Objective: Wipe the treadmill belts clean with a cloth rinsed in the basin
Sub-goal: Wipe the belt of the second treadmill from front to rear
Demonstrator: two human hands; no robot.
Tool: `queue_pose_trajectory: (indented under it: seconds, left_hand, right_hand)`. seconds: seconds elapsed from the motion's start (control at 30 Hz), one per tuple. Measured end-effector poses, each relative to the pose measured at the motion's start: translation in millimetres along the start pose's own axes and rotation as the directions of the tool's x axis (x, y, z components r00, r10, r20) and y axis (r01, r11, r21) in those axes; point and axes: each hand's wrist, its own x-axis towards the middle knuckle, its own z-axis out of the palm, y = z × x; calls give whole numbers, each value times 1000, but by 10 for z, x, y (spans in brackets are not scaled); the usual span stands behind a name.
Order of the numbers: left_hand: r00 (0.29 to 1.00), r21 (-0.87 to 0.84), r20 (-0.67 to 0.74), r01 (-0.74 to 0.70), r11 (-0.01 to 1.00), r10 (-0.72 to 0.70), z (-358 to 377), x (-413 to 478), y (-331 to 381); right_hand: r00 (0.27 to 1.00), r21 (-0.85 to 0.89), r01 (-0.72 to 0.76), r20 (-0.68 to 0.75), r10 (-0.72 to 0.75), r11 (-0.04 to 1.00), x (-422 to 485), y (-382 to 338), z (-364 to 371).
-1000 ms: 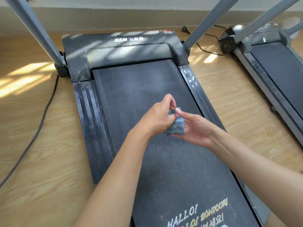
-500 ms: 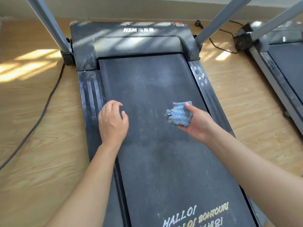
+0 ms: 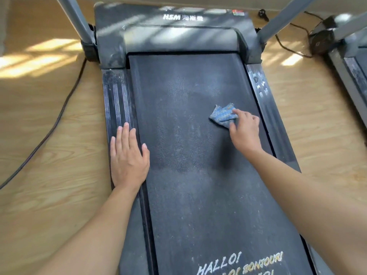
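A dusty black treadmill belt (image 3: 190,135) runs down the middle of the view, with pale lettering at its near end. A small blue patterned cloth (image 3: 222,114) lies crumpled on the belt's right half. My right hand (image 3: 245,128) holds it down against the belt, fingers curled over its near edge. My left hand (image 3: 128,155) rests flat with straight fingers on the ribbed left side rail (image 3: 115,100), thumb reaching onto the belt's edge. No basin is in view.
Grey uprights (image 3: 79,22) rise at both front corners beside the motor cover (image 3: 178,30). A second treadmill (image 3: 351,64) stands at the right. A black cable (image 3: 59,116) trails over the wooden floor on the left, and another cable (image 3: 288,46) lies behind.
My hands parted from the cloth they held together. The left hand went down flat onto the left rail. The right hand lowered the cloth onto the belt.
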Motion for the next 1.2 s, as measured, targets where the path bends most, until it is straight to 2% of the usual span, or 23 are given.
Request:
queue_pose_trajectory:
  seconds: [0.07, 0.2, 0.4, 0.57, 0.67, 0.73, 0.83, 0.93, 1.0, 1.1, 1.13, 1.2]
  left_hand:
    - [1000, 11, -17, -2, 1000, 2, 3, 7, 3]
    - [999, 45, -40, 10, 999, -9, 1, 19, 9]
    - [998, 69, -60, 13, 998, -9, 8, 33, 29]
    - [999, 72, -51, 18, 997, -15, 0, 64, 42]
    - [999, 98, -31, 18, 995, -15, -26, 79, 55]
    - [1000, 109, -17, 8, 994, -6, -26, 64, 59]
    - [1000, 122, -24, 9, 992, -6, -14, 79, 49]
    - [1000, 123, -20, 16, 992, -13, -10, 65, 45]
    - [1000, 116, -21, 21, 993, -18, -25, 65, 44]
    - [1000, 103, -24, 16, 995, -14, -37, 48, 35]
    - [1000, 103, -28, 16, 995, -14, -40, 53, 36]
    - [999, 87, -31, 14, 996, -11, -37, 60, 47]
  right_hand:
    - [1000, 27, 16, -26, -16, 1000, 66, 62, 54]
    - [995, 73, 37, 90, -44, 997, 333, -4, 245]
    - [989, -105, 124, 96, -114, 987, 777, 133, 284]
    - [995, -265, -99, -42, 91, 959, 1256, 546, -87]
    - [983, -163, -181, -71, 171, 970, 1196, 390, 29]
    - [992, -38, -115, -52, 113, 993, 1046, 50, 237]
    - [993, 94, 118, 21, -120, 989, 709, -867, 704]
    - [921, 191, 339, 132, -366, 921, 302, -1862, 1186]
    - [855, 185, 436, 221, -469, 881, 114, -2237, 1327]
    - [770, 142, 538, 318, -553, 831, 255, -2095, 1175]
    - [764, 113, 551, 330, -555, 826, 377, -1919, 1056]
    - [830, 29, 498, 271, -487, 866, 721, -1450, 767]
